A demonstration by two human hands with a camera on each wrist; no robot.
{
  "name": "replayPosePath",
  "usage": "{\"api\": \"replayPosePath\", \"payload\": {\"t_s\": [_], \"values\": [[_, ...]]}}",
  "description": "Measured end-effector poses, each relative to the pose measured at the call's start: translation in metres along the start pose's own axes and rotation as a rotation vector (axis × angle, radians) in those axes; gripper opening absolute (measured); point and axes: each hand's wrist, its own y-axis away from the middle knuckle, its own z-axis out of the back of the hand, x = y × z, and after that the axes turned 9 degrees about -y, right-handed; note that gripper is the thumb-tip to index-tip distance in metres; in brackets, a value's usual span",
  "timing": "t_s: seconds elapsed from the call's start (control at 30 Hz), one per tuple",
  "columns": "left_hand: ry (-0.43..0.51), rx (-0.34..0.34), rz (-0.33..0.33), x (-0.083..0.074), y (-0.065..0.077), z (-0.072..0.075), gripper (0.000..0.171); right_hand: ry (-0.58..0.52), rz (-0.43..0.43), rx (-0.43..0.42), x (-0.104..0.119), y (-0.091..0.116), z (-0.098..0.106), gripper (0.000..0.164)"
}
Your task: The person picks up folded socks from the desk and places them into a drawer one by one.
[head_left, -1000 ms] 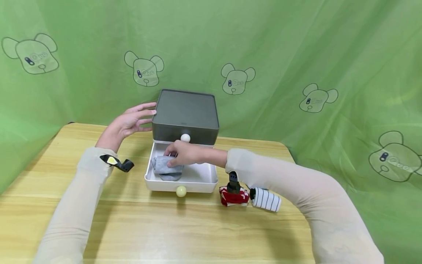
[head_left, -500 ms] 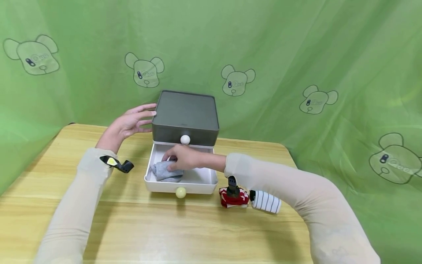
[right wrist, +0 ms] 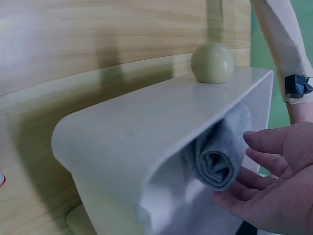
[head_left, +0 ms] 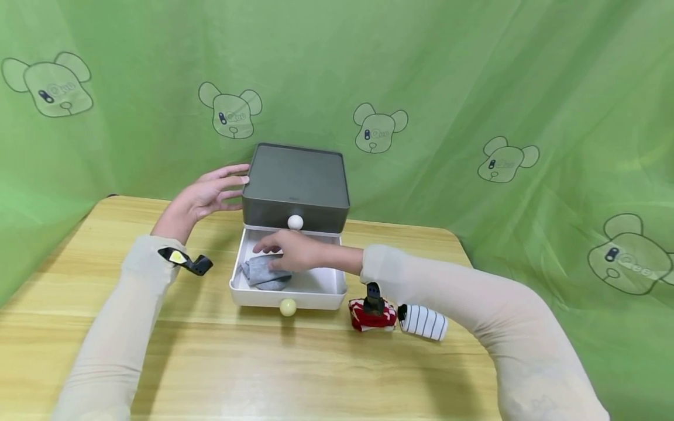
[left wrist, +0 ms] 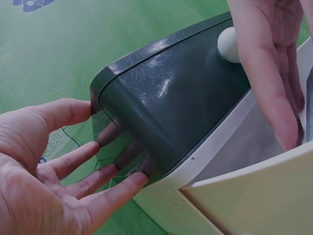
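While strap [head_left: 374,300] half-hides red bundle [head_left: 371,322], right hand [head_left: 295,250] seemingly touches grey roll [head_left: 260,271].

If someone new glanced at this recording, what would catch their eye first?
Probably the bright green fabric backdrop with its outlined cartoon animal faces, behind the wood-grain table. Then the open white drawer at centre, below a dark grey box, where the right hand is at a rolled grey cloth. Right of the drawer, a red-and-white cloth bundle and a dark-striped white cloth roll stand out.
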Motion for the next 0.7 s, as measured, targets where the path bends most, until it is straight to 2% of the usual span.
{"api": "replayPosePath", "payload": {"t_s": [0.37,0.5,0.7], "values": [[-0.009,-0.003,-0.006,0.005,-0.001,0.0,0.064,-0.022,0.086,0.059,0.021,0.018,0.025,0.04],[-0.014,0.003,-0.016,0.004,-0.002,-0.001,0.064,-0.041,0.11,0.031,0.021,0.036,0.044,0.038],[-0.014,0.004,-0.013,0.002,-0.001,0.0,0.064,-0.125,0.094,-0.028,0.003,0.076,0.078,0.036]]}}
